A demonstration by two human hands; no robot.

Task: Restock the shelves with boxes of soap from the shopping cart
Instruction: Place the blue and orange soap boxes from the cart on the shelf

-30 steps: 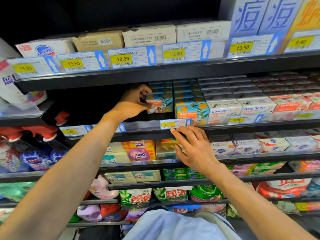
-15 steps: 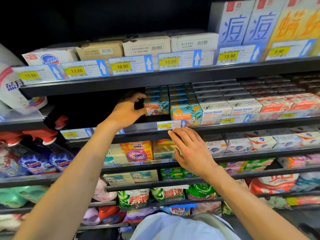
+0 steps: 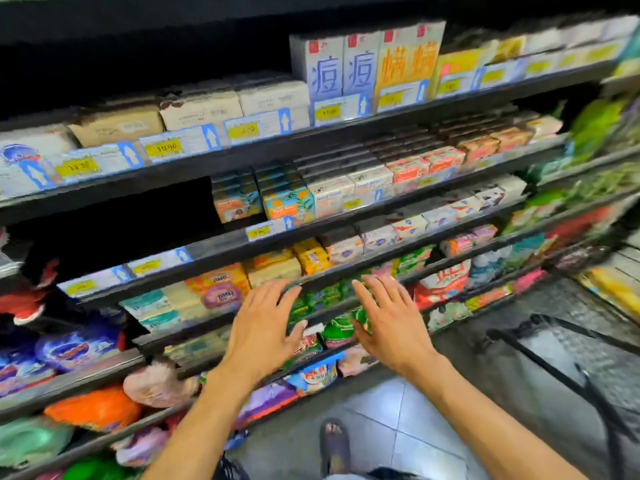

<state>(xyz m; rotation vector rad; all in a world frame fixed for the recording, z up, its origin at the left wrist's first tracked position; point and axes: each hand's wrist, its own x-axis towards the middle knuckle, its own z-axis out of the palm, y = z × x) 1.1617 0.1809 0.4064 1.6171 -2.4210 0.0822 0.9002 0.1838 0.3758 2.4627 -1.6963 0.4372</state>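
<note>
Left hand (image 3: 263, 323), right hand (image 3: 388, 320): both spread, empty, before the shelves (image 3: 221, 252). Soap boxes (image 3: 289, 202): shelved above. Shopping cart (image 3: 540, 355): low to our right, contents blurred; we judge the right hand nearer.

holds left hand (image 3: 261, 327) and right hand (image 3: 391, 323) flat and empty, fingers spread, before the shelves (image 3: 214, 249); faces goat soap boxes (image 3: 287, 202) higher up, shopping cart (image 3: 554, 348) at right
</note>
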